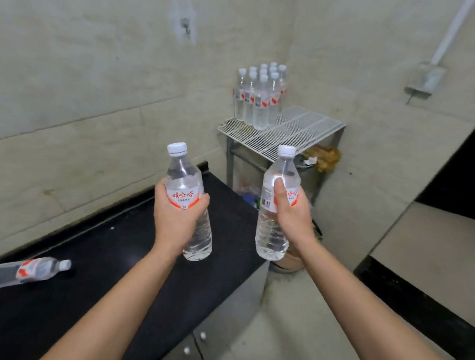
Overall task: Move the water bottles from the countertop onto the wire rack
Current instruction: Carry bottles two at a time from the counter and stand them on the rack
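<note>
My left hand [174,217] grips a clear water bottle [185,177] with a white cap and a red-and-white label, held upright above the black countertop [123,245]. My right hand [292,213] holds a second, like bottle [272,236] upright past the counter's right end. One more bottle [22,271] lies on its side on the countertop at the far left. The white wire rack [296,130] stands in the corner beyond both hands. Several bottles [258,98] stand in a tight group on its back left part.
Tiled walls close the corner behind the rack. A bin with rubbish [318,159] sits under the rack. Cabinet doors with white knobs [202,336] are below the counter. A dark-edged ledge [416,307] runs along the right. A wall hook [185,25] hangs up left.
</note>
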Demonstrator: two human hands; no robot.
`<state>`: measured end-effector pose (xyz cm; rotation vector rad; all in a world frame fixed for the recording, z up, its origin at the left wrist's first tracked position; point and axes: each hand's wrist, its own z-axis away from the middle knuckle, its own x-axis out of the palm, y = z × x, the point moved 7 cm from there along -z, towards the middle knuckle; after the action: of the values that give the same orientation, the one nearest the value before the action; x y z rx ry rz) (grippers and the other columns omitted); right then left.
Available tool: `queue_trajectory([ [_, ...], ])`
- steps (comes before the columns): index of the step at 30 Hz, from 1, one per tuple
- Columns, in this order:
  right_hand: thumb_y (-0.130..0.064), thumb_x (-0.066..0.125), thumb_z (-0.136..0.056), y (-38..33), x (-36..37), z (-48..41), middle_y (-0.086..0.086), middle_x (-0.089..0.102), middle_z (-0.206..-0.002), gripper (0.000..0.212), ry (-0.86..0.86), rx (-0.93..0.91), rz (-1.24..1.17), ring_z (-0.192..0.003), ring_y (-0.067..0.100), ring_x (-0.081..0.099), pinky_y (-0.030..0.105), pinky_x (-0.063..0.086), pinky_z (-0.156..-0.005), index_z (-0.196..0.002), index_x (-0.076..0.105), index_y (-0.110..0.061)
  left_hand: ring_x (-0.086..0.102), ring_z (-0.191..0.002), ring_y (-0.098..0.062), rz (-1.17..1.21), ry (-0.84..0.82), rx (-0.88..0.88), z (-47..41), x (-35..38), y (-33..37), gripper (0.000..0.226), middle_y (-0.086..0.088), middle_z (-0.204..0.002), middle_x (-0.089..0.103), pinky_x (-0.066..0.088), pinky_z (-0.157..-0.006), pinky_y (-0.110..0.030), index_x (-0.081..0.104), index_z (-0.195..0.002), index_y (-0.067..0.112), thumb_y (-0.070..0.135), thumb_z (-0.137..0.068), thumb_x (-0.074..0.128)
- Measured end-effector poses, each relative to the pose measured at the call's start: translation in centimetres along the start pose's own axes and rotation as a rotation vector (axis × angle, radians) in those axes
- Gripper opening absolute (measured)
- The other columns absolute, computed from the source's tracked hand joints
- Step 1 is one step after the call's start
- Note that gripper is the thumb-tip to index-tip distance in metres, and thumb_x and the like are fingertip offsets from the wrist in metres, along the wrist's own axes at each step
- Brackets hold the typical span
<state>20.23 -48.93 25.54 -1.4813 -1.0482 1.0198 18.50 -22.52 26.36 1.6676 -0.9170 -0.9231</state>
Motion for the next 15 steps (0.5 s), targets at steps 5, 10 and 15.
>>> queue_trajectory([
  [5, -0.082, 0.061, -0.072, 0.6, -8.6, -6.0, -0.004, 0.073, -0.100, 0.074, 0.107, -0.017, -0.002, -0.087, 0.006, 0.069, 0.021, 0.050, -0.073, -0.114, 0.062, -0.021, 0.065, -0.090, -0.005, 0.054, -0.074, 0.042, -1.1, 11.6, 3.3, 0.060, 0.005, -0.107, 0.066, 0.050, -0.078, -0.020, 0.054, -0.122, 0.020, 0.039, -0.075, 0.085],
  [10, -0.062, 0.069, -0.077, 2.0, -13.4, -12.4, 0.000, 0.073, -0.103, 0.066, 0.115, -0.044, -0.045, -0.084, 0.002, 0.069, 0.018, 0.051, -0.075, -0.121, 0.061, -0.014, 0.062, -0.082, 0.007, 0.115, -0.137, 0.095, -3.7, 21.5, 4.5, 0.056, 0.006, -0.105, 0.067, 0.047, -0.073, -0.015, 0.055, -0.127, 0.015, 0.056, -0.088, 0.061],
  [15, -0.069, 0.072, -0.072, 4.1, -16.8, -21.8, -0.003, 0.074, -0.103, 0.067, 0.105, -0.065, -0.011, -0.092, 0.011, 0.071, 0.032, 0.057, -0.084, -0.119, 0.063, -0.022, 0.068, -0.098, -0.009, 0.232, -0.199, 0.118, -9.2, 32.1, 3.9, 0.067, 0.000, -0.112, 0.069, 0.054, -0.086, -0.027, 0.053, -0.130, 0.018, 0.066, -0.085, 0.061],
])
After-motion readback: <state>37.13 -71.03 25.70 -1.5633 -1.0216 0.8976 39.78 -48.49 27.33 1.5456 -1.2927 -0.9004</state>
